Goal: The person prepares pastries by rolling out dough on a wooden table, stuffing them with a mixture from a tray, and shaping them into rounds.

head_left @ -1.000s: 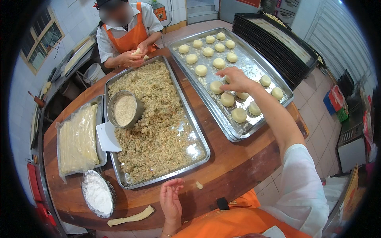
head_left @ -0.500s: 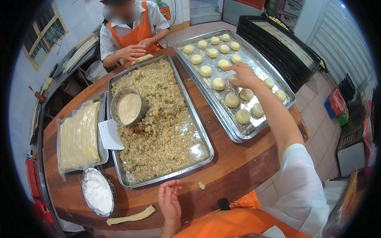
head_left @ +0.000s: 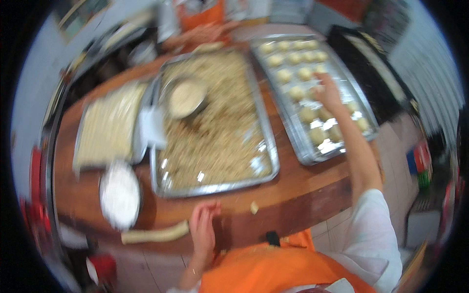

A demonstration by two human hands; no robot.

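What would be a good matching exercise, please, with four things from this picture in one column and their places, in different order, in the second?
Things:
1. fine white powder
2. round grey metal bowl
3. small pale dough rounds
4. long pale dough strip

Places:
A. in rows on the silver metal tray, where the right hand reaches
B. one end beside the left hand
C. amid the crumbly brown mixture
D. just nearer than the pale yellow strips under clear plastic

Pairs: 1-D, 2-C, 3-A, 4-B
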